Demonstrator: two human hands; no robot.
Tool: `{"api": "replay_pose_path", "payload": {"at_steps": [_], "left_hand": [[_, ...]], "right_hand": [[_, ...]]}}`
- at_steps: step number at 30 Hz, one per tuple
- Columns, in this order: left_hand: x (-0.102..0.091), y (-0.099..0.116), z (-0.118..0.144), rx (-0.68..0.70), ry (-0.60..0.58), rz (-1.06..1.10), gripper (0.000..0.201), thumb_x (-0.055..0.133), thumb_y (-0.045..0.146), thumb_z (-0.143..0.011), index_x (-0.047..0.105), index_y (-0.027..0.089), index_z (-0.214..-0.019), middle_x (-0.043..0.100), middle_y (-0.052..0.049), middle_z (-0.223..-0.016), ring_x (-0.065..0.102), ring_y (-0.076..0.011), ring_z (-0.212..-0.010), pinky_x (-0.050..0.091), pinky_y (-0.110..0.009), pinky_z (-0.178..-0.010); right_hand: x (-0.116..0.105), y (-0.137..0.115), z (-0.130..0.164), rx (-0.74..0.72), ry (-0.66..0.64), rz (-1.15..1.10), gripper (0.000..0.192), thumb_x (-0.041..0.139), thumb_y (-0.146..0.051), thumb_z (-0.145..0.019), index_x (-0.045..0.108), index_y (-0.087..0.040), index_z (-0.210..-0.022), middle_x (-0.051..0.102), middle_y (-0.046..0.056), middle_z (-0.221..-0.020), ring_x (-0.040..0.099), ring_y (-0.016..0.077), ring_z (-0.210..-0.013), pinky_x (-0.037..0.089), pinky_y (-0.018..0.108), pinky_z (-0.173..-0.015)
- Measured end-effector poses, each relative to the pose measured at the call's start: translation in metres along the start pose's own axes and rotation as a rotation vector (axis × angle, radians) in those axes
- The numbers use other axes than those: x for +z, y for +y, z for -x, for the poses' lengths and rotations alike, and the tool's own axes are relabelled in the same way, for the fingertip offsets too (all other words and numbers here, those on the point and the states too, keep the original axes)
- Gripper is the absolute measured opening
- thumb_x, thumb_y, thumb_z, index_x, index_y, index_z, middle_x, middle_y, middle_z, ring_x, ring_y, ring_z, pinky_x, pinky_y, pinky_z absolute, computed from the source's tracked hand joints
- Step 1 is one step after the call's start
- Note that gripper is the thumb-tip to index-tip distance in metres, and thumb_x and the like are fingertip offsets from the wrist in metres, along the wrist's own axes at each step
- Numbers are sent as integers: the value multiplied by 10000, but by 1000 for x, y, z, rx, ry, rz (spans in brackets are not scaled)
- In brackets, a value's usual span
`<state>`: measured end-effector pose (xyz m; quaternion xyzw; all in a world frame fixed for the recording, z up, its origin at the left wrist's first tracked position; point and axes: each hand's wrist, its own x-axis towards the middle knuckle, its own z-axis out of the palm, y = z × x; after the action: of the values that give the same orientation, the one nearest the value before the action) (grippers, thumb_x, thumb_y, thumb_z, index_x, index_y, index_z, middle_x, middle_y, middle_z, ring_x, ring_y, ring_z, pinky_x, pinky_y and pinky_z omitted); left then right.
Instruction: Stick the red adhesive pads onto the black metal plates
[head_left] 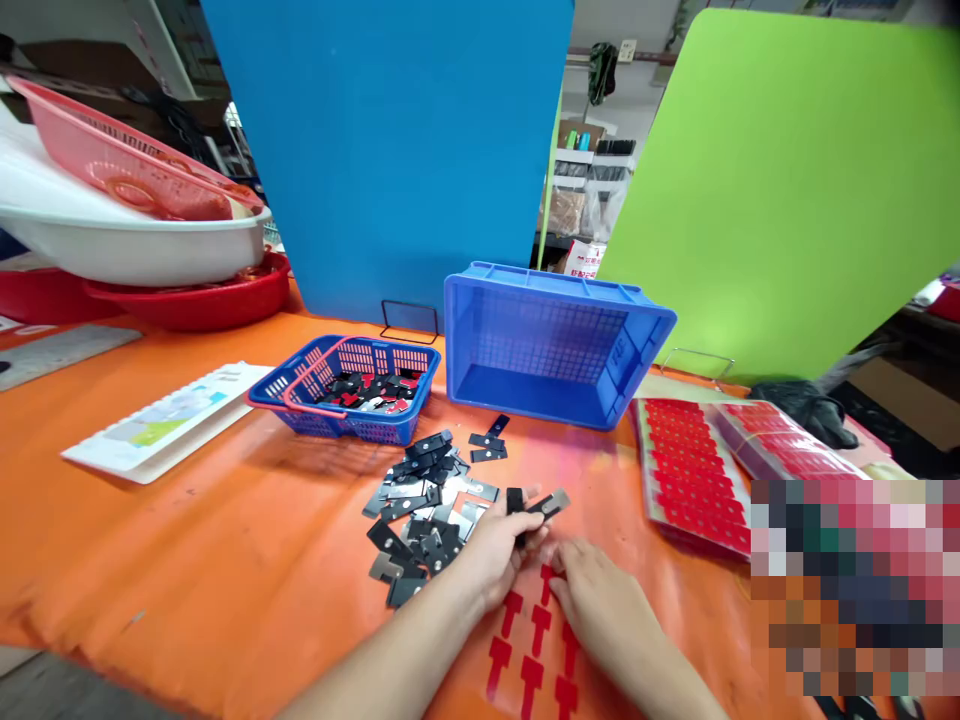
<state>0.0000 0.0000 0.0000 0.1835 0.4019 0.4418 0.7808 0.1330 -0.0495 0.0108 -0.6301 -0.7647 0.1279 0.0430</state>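
My left hand [495,550] grips several small metal plates [551,505], dark and silver with a round hole, in a thumb-and-finger hold. Close by on its right, my right hand [604,595] is bent over a clear sheet of red T-shaped stickers [531,672], finger and thumb closing at the edge of a top red sticker [547,582]. Its fingertips are partly hidden. Left of my hands lies a loose pile of black and silver metal plates [424,535]. A few more plates [489,448] lie beyond the pile.
A blue basket [360,428] with a pink handle holds black and red pieces. Behind stands a tilted blue crate [559,395]. Stacks of red sticker sheets [694,475] lie right; a white folded card [139,465] lies left. Blue [390,150] and green [780,190] boards rise behind.
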Motion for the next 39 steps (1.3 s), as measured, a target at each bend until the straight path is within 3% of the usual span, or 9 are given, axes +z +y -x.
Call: {"api": "replay_pose_path", "payload": {"at_steps": [4, 8, 15, 21, 26, 30, 35, 39], "left_hand": [[0, 1, 2, -45, 9, -1, 285, 659, 203, -645, 530, 172, -897, 623, -38, -763, 597, -87, -603, 483, -186, -614], [2, 1, 4, -49, -27, -53, 254, 653, 293, -661, 511, 173, -834, 618, -39, -740, 604, -100, -654, 483, -190, -648], [3, -3, 2, -9, -27, -119, 226, 638, 230, -662, 522, 173, -847, 577, -15, -742, 588, -108, -717, 480, -225, -692], [6, -3, 1, 14, -35, -100, 212, 640, 211, -640, 473, 175, -766, 533, 17, -696, 570, -96, -649, 468, -231, -650], [5, -3, 4, 58, -95, -101, 196, 626, 204, -643, 484, 174, -774, 505, 33, -653, 529, -77, -601, 451, -219, -619], [3, -6, 4, 26, -124, -203, 182, 600, 250, -672, 509, 174, -810, 535, 7, -704, 529, -87, -574, 463, -269, -607], [5, -8, 6, 36, -166, -246, 157, 573, 234, -693, 541, 154, -824, 556, -13, -696, 545, -100, -596, 454, -244, -590], [11, -5, 12, -27, -163, -187, 231, 597, 126, -634, 548, 144, -859, 590, -55, -832, 585, -146, -767, 462, -240, -651]], "right_hand": [[1, 6, -6, 10, -28, -138, 144, 402, -200, -808, 535, -218, -755, 601, 30, -784, 569, 184, -717, 367, 245, -541], [3, 6, -8, 5, -19, -92, 179, 366, -177, -827, 541, -198, -793, 604, 53, -800, 570, 194, -724, 382, 261, -556], [1, 6, 0, -269, 121, 136, 229, 349, -57, -798, 533, -160, -887, 579, 87, -841, 533, 210, -738, 406, 319, -642], [-5, 2, 3, -369, 223, 89, 182, 368, -62, -791, 500, -171, -851, 549, 71, -785, 517, 207, -683, 420, 328, -594], [-22, -4, 3, -311, 238, -264, 148, 342, -138, -854, 464, -220, -872, 535, 49, -879, 520, 187, -797, 419, 322, -711], [-34, -2, 2, -180, 304, -560, 83, 391, -241, -857, 460, -229, -811, 543, 37, -876, 524, 185, -838, 411, 306, -744], [-28, 7, -7, -75, 331, -988, 87, 521, -267, -787, 447, -222, -787, 549, 20, -851, 537, 166, -833, 430, 289, -751], [-23, 13, -15, -14, 360, -1190, 165, 574, -236, -737, 413, -214, -713, 524, -8, -784, 532, 133, -734, 437, 260, -688]]}}
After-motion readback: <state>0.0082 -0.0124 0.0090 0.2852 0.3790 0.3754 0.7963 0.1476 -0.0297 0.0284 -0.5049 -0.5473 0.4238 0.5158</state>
